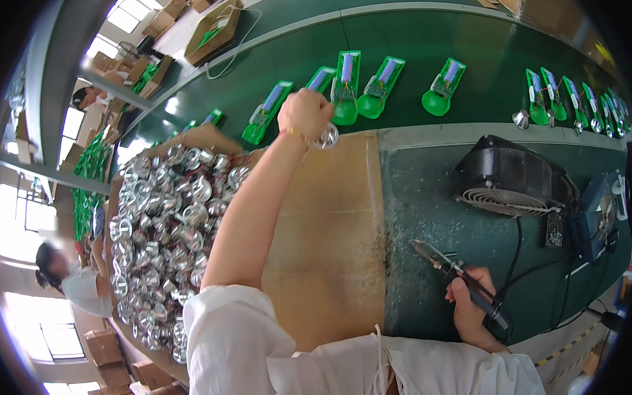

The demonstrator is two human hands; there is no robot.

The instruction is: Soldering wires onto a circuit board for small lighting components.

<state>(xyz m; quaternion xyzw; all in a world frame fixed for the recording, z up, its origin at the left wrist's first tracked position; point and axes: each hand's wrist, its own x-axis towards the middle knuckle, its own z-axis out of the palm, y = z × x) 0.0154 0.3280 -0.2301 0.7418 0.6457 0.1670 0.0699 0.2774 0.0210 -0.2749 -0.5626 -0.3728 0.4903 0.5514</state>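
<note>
My left hand [305, 114] stretches forward to the row of green plastic housings, its fingers closed. A shiny silver reflector cup [326, 136] hangs just under those fingers; the exact grip on it is hidden. Beside the hand lies a green housing [345, 88] with a purple battery cell and a circuit board in it. Another open housing [382, 88] is just right of that one. Low on the right, my right hand [470, 300] is wrapped round the dark handle of a soldering iron [483, 299], whose metal end points up and left over the green bench.
A big heap of silver reflector cups [168, 237] fills the left side. A brown board [325, 246] lies before me. A black fan [503, 177] and a blue soldering station [594, 219] stand right, with cables. More housings [566, 95] line the far right. Two people work at left.
</note>
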